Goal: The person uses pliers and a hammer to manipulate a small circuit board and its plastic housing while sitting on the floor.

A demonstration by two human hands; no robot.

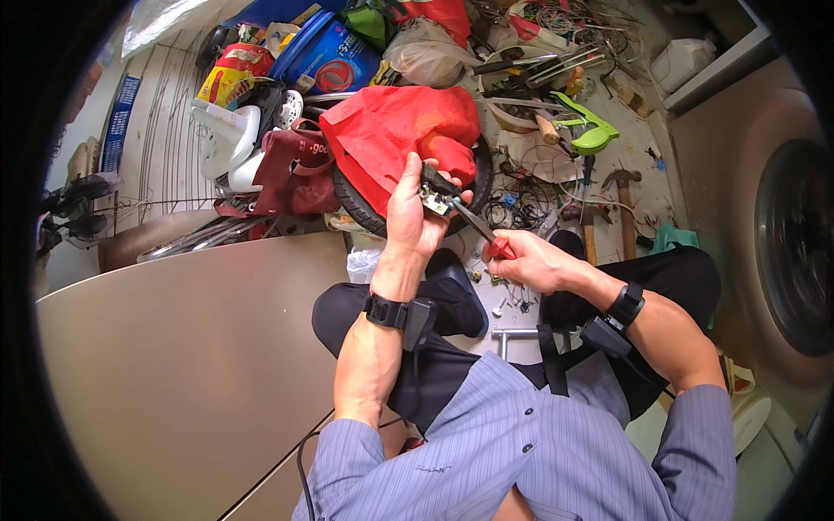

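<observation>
My left hand (412,217) is closed round a small black-and-metal mechanism (434,198), held up in front of the red cloth bag. The bare metal side of the part faces me, and its exact kind I cannot make out. From the right, my right hand (532,260) grips a red-handled screwdriver (476,223) by its handle. Its dark shaft slants up to the left, and the tip meets the metal part near a bluish spot. Behind both hands lies the red bag (373,130), resting on a black tyre (356,204).
Loose screws (499,306) and a metal T-shaped tool (514,333) lie between my legs. Hammers (624,204), tangled wires and a green plastic piece (595,135) are at the right. A blue bucket (326,56) stands behind. A beige panel (191,356) is at my left, a washing machine (738,174) at my right.
</observation>
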